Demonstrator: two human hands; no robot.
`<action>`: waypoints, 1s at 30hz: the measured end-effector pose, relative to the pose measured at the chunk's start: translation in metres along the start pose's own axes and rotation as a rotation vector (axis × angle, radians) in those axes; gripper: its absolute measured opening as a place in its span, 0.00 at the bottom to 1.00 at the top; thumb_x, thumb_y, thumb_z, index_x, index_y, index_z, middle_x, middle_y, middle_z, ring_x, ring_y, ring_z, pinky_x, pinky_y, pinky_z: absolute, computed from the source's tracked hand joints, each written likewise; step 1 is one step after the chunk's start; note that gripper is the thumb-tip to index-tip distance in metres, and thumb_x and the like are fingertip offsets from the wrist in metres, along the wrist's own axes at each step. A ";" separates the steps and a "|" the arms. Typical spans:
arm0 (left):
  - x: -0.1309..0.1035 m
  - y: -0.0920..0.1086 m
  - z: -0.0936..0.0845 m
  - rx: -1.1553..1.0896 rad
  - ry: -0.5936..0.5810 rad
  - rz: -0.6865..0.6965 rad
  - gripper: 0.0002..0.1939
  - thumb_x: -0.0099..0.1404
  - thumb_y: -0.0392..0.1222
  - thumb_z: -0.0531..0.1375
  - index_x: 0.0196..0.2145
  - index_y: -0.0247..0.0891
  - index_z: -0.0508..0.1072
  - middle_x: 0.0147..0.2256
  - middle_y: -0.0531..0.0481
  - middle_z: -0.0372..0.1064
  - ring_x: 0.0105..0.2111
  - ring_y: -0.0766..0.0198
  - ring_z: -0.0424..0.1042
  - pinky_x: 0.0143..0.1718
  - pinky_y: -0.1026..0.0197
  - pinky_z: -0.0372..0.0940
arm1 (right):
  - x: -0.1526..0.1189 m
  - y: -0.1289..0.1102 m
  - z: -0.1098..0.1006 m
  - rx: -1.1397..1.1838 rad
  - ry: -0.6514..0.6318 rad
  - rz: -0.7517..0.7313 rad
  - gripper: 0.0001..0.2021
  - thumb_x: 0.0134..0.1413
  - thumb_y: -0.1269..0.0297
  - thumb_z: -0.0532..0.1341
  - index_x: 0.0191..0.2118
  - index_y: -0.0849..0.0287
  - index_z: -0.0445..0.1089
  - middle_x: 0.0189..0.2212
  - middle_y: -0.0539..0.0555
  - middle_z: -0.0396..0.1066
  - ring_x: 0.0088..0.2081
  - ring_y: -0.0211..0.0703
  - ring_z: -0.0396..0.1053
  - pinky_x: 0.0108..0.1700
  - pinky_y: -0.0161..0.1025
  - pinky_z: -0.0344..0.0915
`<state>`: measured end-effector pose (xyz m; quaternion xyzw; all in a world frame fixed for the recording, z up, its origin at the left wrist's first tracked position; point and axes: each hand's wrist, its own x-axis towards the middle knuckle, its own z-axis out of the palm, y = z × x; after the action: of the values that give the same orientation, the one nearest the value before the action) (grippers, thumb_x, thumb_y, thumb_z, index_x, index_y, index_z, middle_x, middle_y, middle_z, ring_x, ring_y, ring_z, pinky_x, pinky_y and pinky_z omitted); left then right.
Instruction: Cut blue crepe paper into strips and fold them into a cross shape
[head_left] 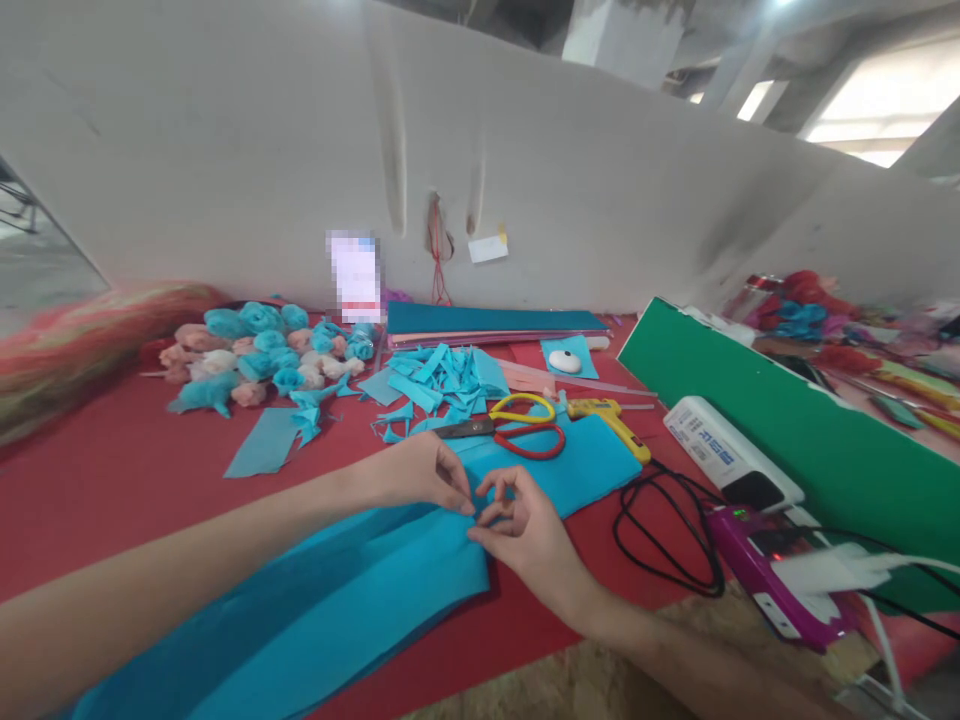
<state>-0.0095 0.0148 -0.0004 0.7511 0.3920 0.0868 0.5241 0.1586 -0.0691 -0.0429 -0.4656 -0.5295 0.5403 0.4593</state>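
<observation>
A long folded sheet of blue crepe paper point(360, 600) stretches from the lower left to the middle of the table. My left hand point(424, 475) pinches its upper edge between thumb and fingers. Close beside it, my right hand point(525, 535) is closed in a pinch at the same edge, its fingertips almost touching the left ones. Just beyond my hands, scissors point(525, 425) with one yellow and one red handle rest on a second stack of blue crepe paper point(585, 460). A yellow glue gun point(619, 430) lies at that stack's far right.
Blue and pink paper flowers point(259, 350) cluster at the back left, next to cut blue scraps point(442, 380). On the right are a white power bank point(731, 455), a purple power strip point(772, 580), black cable loops point(675, 540) and a green board point(787, 440).
</observation>
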 end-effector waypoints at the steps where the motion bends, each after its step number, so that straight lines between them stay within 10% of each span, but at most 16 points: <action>1: 0.001 0.000 -0.003 -0.003 0.007 0.003 0.12 0.45 0.48 0.67 0.24 0.36 0.77 0.22 0.53 0.72 0.24 0.67 0.67 0.25 0.68 0.58 | 0.000 -0.002 0.000 -0.004 0.000 0.002 0.19 0.38 0.64 0.66 0.30 0.54 0.52 0.36 0.47 0.60 0.27 0.30 0.65 0.27 0.31 0.63; 17: -0.016 0.008 0.010 0.081 0.039 0.104 0.10 0.55 0.43 0.62 0.30 0.34 0.77 0.26 0.53 0.72 0.27 0.68 0.67 0.27 0.70 0.58 | -0.004 -0.014 -0.004 -0.211 -0.085 -0.101 0.07 0.47 0.61 0.61 0.27 0.57 0.63 0.31 0.51 0.66 0.33 0.38 0.66 0.34 0.33 0.64; 30: -0.021 0.012 0.011 0.081 0.076 0.146 0.10 0.57 0.44 0.63 0.30 0.34 0.76 0.22 0.56 0.65 0.24 0.71 0.61 0.23 0.70 0.53 | -0.006 -0.017 -0.012 -0.336 -0.125 -0.052 0.17 0.51 0.51 0.57 0.26 0.57 0.75 0.28 0.55 0.76 0.35 0.48 0.72 0.38 0.37 0.67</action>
<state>-0.0122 -0.0092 0.0107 0.7945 0.3589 0.1372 0.4702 0.1712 -0.0732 -0.0260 -0.4875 -0.6515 0.4601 0.3552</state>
